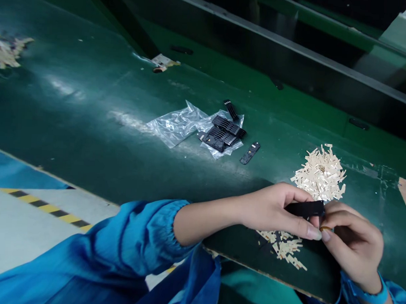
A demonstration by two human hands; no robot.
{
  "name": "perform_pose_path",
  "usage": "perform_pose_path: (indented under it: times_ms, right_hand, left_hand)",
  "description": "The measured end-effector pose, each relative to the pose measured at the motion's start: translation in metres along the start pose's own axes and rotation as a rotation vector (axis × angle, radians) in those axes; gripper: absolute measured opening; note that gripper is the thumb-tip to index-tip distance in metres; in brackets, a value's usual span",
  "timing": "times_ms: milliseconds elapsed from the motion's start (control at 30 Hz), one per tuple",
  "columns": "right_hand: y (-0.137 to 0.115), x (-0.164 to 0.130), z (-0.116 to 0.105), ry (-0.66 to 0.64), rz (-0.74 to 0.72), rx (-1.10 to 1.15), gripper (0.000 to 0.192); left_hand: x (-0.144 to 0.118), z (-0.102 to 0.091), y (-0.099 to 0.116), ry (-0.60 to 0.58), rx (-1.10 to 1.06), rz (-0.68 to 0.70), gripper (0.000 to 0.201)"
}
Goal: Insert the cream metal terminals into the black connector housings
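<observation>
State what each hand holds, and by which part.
The left hand grips an elongated black plastic piece along its length. The right hand pinches a small amber strip; by which part cannot be told.

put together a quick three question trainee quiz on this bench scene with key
1. Which hand holds the glossy, elongated black part between thumb and fingers?
2. True or false: all the small, flat cream pieces lie in one heap.
3. What lies on the crumpled clear plastic film? a) blue cloth sleeve b) stacked slim black pieces c) yellow-and-black striped tape

Key: 1. left hand. 2. false; a scattered batch lies nearer the edge of the green tabletop. 3. b.
</observation>
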State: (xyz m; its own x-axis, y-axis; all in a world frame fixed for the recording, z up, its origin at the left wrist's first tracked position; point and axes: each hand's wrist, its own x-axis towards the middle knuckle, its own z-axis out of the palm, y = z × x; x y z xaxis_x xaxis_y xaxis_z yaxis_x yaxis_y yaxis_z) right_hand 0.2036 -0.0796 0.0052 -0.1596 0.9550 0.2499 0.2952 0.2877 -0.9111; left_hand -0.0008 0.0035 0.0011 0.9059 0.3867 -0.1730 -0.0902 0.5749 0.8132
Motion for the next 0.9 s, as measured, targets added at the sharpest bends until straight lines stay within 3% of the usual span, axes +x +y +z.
perform_pose_path:
  times_ms: [133,200,333,467,667,900]
  right_hand:
    - [0.000,0.000,0.001,0.006,0.070,0.019,0.019]
    - [0.003,-0.001,0.001,0.035,0.129,0.044,0.016]
    - [0.013,-0.005,0.001,0.163,0.333,0.139,0.009]
    - [0.023,-0.007,0.002,0.315,0.509,0.214,0.008]
    - [0.024,-0.006,0.005,0.394,0.559,0.245,0.007]
    - [0.020,-0.003,0.010,0.353,0.557,0.258,0.005]
  left_hand:
    - [0.001,0.000,0.001,0.004,0.052,0.030,0.010]
    - [0.001,-0.001,0.001,0.078,0.084,0.042,0.010]
    - [0.003,-0.003,-0.002,0.272,0.156,0.008,0.020]
    - [0.005,-0.003,-0.010,0.299,0.221,0.023,0.020]
    - [0.003,0.003,-0.022,0.272,0.113,-0.003,0.058]
    - [0.003,0.009,-0.024,0.281,0.143,0.012,0.053]
